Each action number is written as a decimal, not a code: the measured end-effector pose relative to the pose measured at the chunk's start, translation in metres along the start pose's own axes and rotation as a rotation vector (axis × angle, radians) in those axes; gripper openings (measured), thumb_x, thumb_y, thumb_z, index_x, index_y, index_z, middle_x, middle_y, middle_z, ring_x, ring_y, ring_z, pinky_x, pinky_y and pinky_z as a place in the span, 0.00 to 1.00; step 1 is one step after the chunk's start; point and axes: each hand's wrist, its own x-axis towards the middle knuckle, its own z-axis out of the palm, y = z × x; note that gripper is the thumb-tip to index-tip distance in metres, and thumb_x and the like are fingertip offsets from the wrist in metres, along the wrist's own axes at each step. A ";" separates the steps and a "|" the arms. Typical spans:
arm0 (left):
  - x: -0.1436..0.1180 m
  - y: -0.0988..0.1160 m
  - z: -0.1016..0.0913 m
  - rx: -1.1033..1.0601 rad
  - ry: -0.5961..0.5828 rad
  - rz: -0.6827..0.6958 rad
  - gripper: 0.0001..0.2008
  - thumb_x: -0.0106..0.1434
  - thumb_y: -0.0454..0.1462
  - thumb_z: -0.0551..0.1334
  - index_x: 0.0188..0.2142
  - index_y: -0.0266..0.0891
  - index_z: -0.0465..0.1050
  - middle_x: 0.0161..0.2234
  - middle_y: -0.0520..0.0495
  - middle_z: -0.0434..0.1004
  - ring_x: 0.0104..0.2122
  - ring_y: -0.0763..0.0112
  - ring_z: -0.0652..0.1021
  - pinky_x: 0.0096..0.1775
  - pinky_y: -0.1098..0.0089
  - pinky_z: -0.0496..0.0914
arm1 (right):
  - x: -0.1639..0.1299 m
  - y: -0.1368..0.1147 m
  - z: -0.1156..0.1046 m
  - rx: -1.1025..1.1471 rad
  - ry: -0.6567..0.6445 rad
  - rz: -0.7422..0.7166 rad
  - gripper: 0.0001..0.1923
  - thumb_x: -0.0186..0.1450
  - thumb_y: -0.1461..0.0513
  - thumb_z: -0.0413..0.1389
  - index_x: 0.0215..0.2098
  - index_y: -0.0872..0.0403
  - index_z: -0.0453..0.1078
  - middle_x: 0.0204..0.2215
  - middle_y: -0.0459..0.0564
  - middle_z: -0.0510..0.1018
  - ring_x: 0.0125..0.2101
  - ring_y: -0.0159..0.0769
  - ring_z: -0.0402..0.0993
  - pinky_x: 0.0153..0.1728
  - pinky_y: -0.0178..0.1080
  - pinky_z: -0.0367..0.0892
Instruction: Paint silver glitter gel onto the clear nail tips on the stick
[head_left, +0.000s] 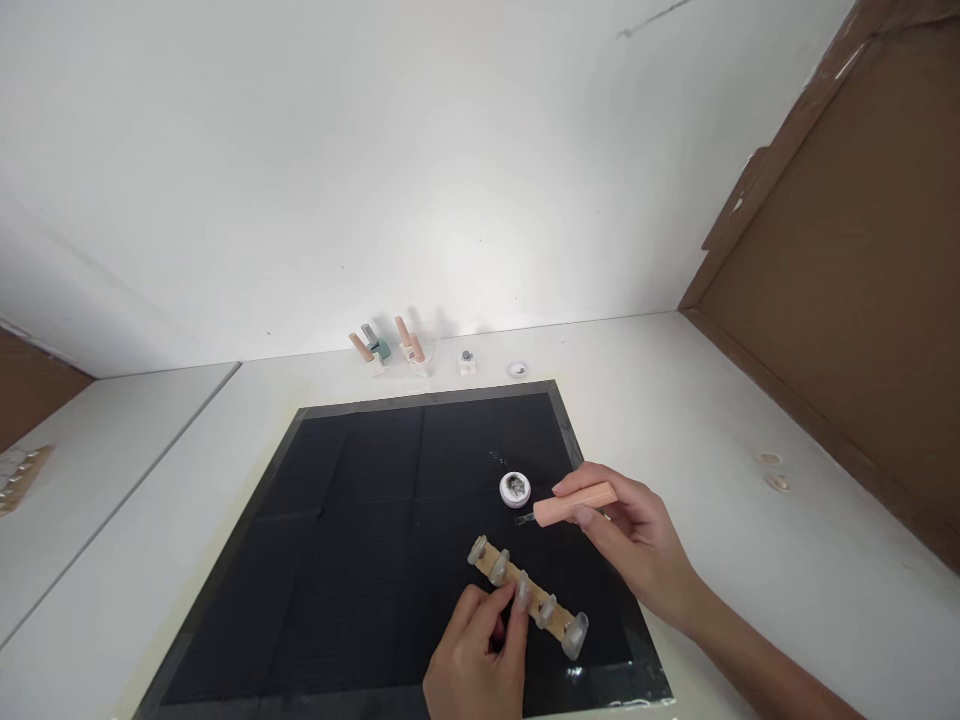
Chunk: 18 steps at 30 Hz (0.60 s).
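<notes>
Left hand (478, 652) is pinching the stick (535, 595) of clear nails (575, 636); right hand (641, 535) is gripping 1 brush (576, 503) beside the jar (515, 490). Light strokes, steady stick probably helping.

Left hand (480, 650) low, near centre — fingers bent, thumb (516, 635) stretched forward, pinch grip. Right hand (637, 525) farther forward, to the right — fingers curled, thumb underneath, gripping. Bare right forearm (765, 650) slants in from the lower right corner.
</notes>
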 end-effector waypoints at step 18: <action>0.000 -0.004 -0.001 -0.139 -0.044 -0.010 0.19 0.63 0.48 0.56 0.28 0.42 0.81 0.19 0.52 0.68 0.17 0.75 0.69 0.21 0.76 0.63 | 0.000 0.000 0.002 -0.011 -0.004 0.007 0.07 0.66 0.63 0.52 0.34 0.50 0.72 0.29 0.47 0.77 0.27 0.33 0.72 0.27 0.34 0.66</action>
